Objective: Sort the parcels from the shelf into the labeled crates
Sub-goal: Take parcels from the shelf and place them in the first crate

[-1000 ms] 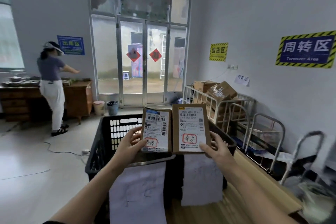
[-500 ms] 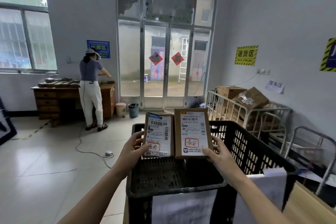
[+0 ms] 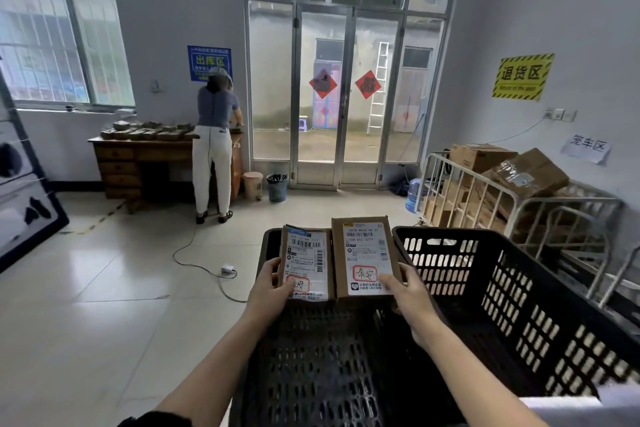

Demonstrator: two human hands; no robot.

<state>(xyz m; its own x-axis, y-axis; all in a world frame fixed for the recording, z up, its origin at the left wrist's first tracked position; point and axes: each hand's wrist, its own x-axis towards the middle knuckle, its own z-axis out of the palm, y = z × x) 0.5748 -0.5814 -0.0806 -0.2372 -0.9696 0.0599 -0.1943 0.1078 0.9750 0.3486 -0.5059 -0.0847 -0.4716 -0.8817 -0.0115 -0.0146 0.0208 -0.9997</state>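
Parcels, two of them: left hand (image 3: 268,291) grips the smaller parcel (image 3: 306,263), right hand (image 3: 403,291) the larger parcel (image 3: 363,258), both above the black crate's (image 3: 519,288) far edge (apparently empty); neither dropped yet.

A yellow wall sign (image 3: 523,76) read "退货区"; a blue sign (image 3: 209,63) read "出库区"; a white paper notice (image 3: 586,146) read "笼车区". The right parcel's label (image 3: 367,262) bore "N058" and red-circled handwriting "泰安".
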